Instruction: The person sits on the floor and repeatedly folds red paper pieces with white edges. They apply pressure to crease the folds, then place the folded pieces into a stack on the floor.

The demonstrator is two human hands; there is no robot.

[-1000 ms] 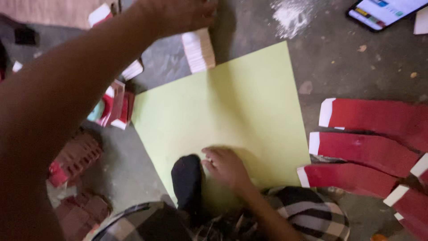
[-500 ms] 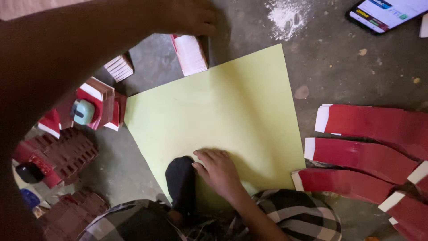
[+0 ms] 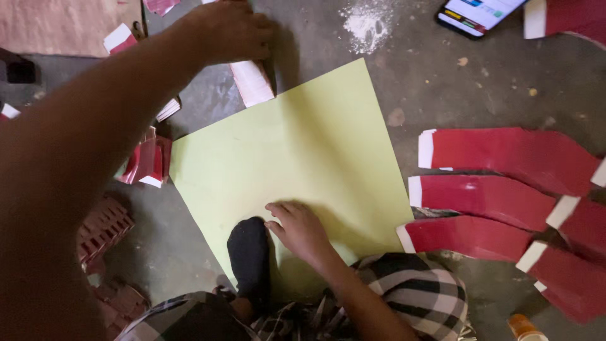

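Since half a second ago the left hand [image 3: 230,31] has stayed at the far corner of the green sheet [image 3: 290,164], and the white card stack [image 3: 252,82] that showed clear beside it is now partly under its fingers. The red pieces on the sheet's left side have slid out toward the frame's edge as the view has shifted. The right hand [image 3: 300,230] has barely moved on the sheet's near edge.

The left arm stretches long and diagonal from the near left, across the sheet's left side, to its far corner. The left hand is curled knuckles-up over the top end of the stack, fingers closed down on it; whether it truly grips the stack or only presses on it, I cannot tell. The right hand lies flat and released, palm down, fingers spread toward the sheet's left, pressing the sheet to the floor [image 3: 492,95]. It holds nothing.

A black-socked foot [image 3: 249,252] rests on the sheet's near edge, just left of the right hand and touching its fingertips.

The sheet is a plain pale green rectangle, smooth, lying flat and turned at an angle on the floor. The stack is white, ribbed along its edges, touching the sheet's far left corner. Right of the sheet lie curved red strips [image 3: 505,158] with white ends, side by side. Beyond the sheet's far right lies a phone [image 3: 476,12], screen lit.
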